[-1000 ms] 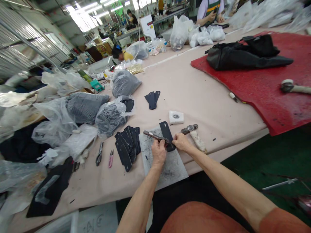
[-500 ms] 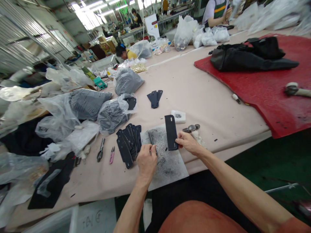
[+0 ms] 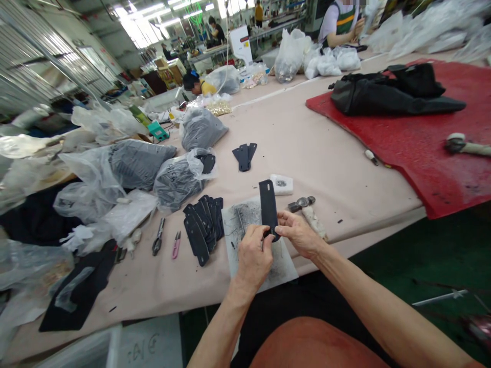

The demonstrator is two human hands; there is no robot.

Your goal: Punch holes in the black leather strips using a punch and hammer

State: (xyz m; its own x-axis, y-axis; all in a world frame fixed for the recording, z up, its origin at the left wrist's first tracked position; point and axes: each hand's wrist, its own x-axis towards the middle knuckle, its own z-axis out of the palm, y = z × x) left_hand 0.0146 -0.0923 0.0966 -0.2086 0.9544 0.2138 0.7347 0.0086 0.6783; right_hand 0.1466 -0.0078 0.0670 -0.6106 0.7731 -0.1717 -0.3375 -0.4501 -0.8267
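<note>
A flat black strip-shaped piece (image 3: 268,202) with a slot near its top end stands tilted over a grey-white board (image 3: 286,260) that is strewn with black scraps. My right hand (image 3: 301,234) pinches the lower right edge of the piece. At its lower end the bent fingers of my left hand (image 3: 256,255) close on it from the left; whether they also hold something small is hidden. Left of the board lies a fanned pile of similar black pieces (image 3: 203,225). Just right of my right hand rests a hammer (image 3: 302,204) with a pale wrapped handle.
Pink-handled snips (image 3: 176,244) and a dark hand tool (image 3: 158,236) lie left of the pile. Plastic bags of dark pieces (image 3: 178,179) crowd the left side. Further off are three loose black pieces (image 3: 244,156), a white block (image 3: 281,184) and a black bag (image 3: 391,94) on a red sheet (image 3: 429,168).
My left hand has moved right, from over the board's left part to the lower end of the black piece. The piece has turned slightly, and my right hand's grip has shifted.
</note>
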